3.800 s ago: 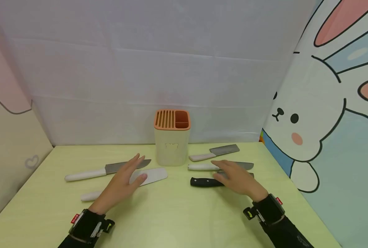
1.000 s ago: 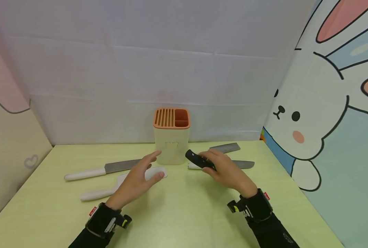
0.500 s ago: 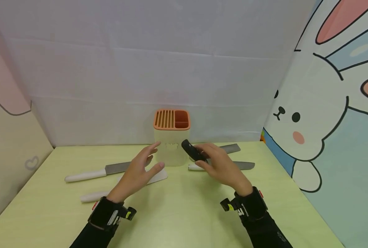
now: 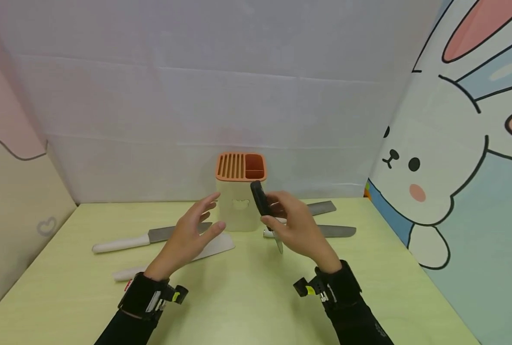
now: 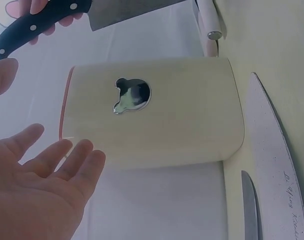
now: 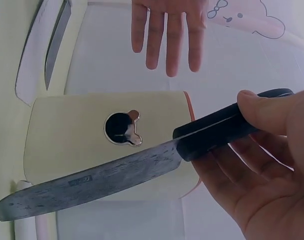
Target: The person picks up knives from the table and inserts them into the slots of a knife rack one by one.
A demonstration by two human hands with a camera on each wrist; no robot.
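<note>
My right hand pinches a kitchen knife by its black riveted handle. In the head view the handle points up and the blade hangs down, off the table. The right wrist view shows its whole grey blade crossing in front of the cream knife holder, whose orange lid has slots and two square compartments. My left hand holds nothing, fingers spread and thumb apart, at the holder's left front. It hovers over a white-bladed knife, hiding part of it.
Left of the holder lies a white-handled knife with a grey blade. To the right, behind my right hand, lie a white-handled knife and a grey-bladed cleaver. A white cloth backdrop rises behind the table.
My right hand has picked up the black-handled knife from the table, moved left toward the holder and tipped the handle upright. My left hand has shifted right, nearer the holder.
</note>
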